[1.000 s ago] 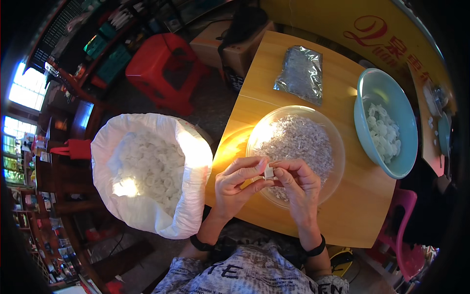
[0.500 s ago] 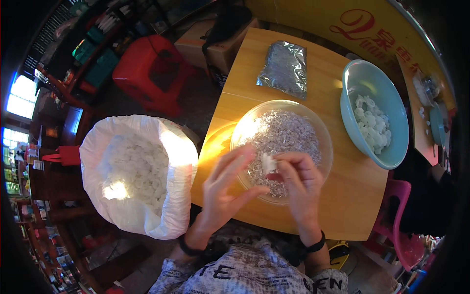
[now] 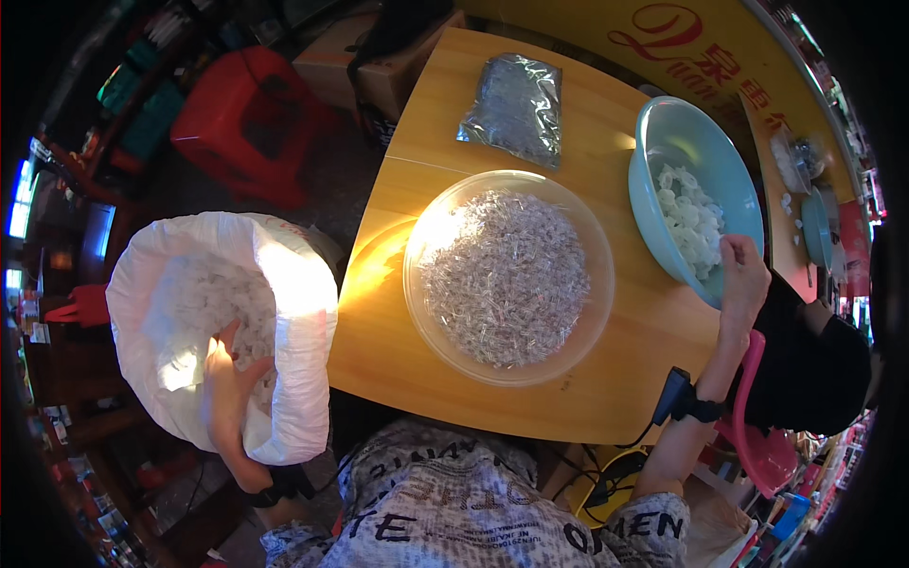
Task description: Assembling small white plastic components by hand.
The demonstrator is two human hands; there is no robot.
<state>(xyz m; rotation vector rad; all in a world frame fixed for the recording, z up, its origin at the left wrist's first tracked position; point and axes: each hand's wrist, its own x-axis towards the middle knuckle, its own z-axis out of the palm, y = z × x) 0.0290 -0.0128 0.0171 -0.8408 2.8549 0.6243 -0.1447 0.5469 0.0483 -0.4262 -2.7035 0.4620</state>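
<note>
My left hand (image 3: 225,383) reaches into a white sack (image 3: 301,275) filled with small, pale translucent pieces (image 3: 241,298). Its thumb stands apart from the fingers, and the fingertips are over or among the pieces. On the other side, my right hand (image 3: 745,275) is at the near rim of a light blue basin (image 3: 653,237). Those fingers are curled together, and whatever is between them is too small to make out. Whitish round pieces (image 3: 691,222) are heaped in the basin. Between my hands stands a clear round tub (image 3: 604,284) of short, transparent tube-like pieces (image 3: 507,279).
A shiny clear bag (image 3: 516,109) lies toward the back of the wooden table (image 3: 417,123). Beyond the sack is a red plastic stool (image 3: 227,114). A pink chair (image 3: 757,440) and a person in dark clothing (image 3: 805,364) are at the right.
My hands were together above the clear tub, the right pinching a small white piece. They have parted: left into the sack, right to the basin. The white piece no longer shows.
</note>
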